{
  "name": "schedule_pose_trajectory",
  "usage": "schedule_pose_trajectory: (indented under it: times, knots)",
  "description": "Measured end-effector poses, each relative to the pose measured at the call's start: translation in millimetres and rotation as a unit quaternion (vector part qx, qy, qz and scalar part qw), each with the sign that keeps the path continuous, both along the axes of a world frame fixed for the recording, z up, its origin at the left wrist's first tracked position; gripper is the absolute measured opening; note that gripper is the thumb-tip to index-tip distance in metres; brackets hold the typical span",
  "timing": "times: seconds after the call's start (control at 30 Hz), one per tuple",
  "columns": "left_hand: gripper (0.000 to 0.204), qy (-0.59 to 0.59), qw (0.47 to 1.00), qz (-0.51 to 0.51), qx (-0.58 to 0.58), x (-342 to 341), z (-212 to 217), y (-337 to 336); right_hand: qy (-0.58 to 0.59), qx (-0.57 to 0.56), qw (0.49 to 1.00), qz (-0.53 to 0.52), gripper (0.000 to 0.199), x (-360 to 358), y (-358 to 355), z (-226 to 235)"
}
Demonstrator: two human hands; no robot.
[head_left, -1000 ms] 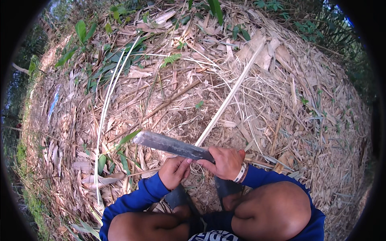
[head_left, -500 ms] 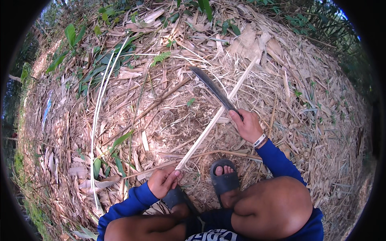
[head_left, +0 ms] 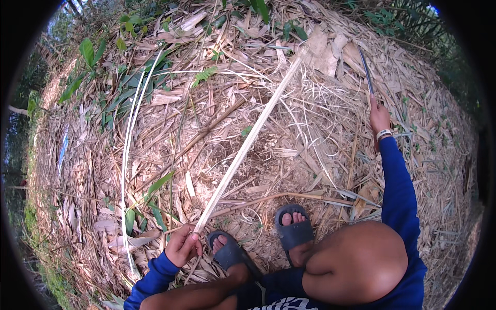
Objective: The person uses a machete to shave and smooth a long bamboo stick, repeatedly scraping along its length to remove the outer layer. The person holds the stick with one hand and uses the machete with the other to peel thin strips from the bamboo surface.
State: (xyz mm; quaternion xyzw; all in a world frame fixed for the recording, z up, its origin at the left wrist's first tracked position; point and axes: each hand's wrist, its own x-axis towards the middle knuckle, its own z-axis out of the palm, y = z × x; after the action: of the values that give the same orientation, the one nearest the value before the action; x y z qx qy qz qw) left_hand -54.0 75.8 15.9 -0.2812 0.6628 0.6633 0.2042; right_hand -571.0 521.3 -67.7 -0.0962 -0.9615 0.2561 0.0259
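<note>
From the head view, the left hand has its fingers closed around the near end of a long pale bamboo strip that slants away across the leaf-littered ground, its far end lost among dry husks. The right hand is flung out wide, wrapped tight on the handle of a long dark blade raised above the litter. A down-stroke landing low on the strip could meet the holding fingers or the sandalled feet just beside them, and loose leaves underfoot might let the squat slip.

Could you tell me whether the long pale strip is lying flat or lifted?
Lifted at one end: the left hand holds the pale strip; its far end rests on litter.
</note>
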Motion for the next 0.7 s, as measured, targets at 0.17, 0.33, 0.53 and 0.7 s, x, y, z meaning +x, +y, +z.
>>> schedule_pose_trajectory:
  times: [0.17,0.33,0.53,0.7]
  knots:
    - [0.022,0.087,0.996,0.009,0.022,-70.3,-11.6,13.0,0.057,-0.159,0.952,0.254,0.056,131.0,-123.1,19.1]
    - [0.024,0.107,0.994,-0.013,0.024,-112.8,1.1,36.8,0.002,-0.201,0.862,0.465,0.047,246.5,-196.9,52.5]
    - [0.036,0.095,0.994,0.012,0.052,-115.5,-0.5,52.9,-0.011,-0.138,0.830,0.540,0.049,286.1,-201.9,54.8]
    - [0.043,0.099,0.994,-0.025,-0.024,-110.9,1.0,56.2,-0.004,-0.116,0.832,0.542,0.050,288.8,-200.2,57.8]
